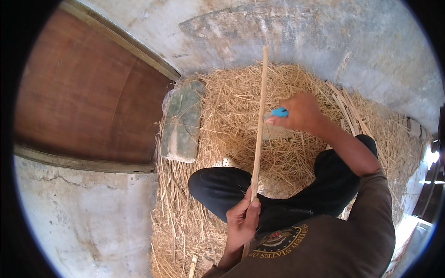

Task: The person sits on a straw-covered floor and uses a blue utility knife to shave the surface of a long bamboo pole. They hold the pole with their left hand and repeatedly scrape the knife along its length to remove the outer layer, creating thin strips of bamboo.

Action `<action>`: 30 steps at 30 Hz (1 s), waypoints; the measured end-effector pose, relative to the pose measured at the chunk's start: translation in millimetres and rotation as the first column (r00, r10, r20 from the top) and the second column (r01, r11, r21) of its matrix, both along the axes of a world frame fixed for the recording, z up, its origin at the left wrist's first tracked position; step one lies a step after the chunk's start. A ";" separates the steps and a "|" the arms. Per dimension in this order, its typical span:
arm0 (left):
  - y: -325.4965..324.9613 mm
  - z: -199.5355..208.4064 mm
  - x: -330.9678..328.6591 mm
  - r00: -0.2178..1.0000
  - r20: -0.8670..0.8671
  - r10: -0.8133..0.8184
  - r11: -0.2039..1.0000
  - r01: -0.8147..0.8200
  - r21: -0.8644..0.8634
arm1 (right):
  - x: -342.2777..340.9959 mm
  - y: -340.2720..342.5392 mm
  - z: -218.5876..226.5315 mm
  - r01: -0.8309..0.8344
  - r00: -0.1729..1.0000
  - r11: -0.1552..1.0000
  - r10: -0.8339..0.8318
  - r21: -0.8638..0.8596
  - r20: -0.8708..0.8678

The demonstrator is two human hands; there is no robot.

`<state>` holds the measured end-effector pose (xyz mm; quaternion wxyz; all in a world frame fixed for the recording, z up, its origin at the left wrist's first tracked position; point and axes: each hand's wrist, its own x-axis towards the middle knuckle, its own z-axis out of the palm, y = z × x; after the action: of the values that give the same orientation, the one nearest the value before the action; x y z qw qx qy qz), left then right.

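A stained plaster wall [301, 37] rose behind the back edge of a straw bed [227, 106], and a brown panel [88, 83] stood past its left edge. The person sat cross-legged on the straw. A greenish-grey block [183, 120] lay by the bed's back left corner, thin slats [347, 109] near the back right. A long pale strip [263, 92] stood out from the person's lap above the middle of the bed, its lower part pinched between the left hand's [244, 217] thumb and fingers. The right hand [299, 113] was curled closed around a blue-handled tool [280, 112], its blurred tip beside the strip; contact could not be told.
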<state>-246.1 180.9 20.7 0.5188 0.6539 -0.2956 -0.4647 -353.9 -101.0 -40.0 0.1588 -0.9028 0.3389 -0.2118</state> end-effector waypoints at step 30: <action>29.5 -16.7 -7.6 0.991 -0.002 -0.137 0.991 0.137 0.003 | -38.8 -142.8 -20.6 0.397 0.907 0.901 -0.414 -0.177 -0.072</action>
<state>-253.7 210.4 3.9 0.4850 0.6323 -0.3385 -0.5003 -392.6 -243.9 -60.6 0.0205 -0.8322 0.5096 -0.2173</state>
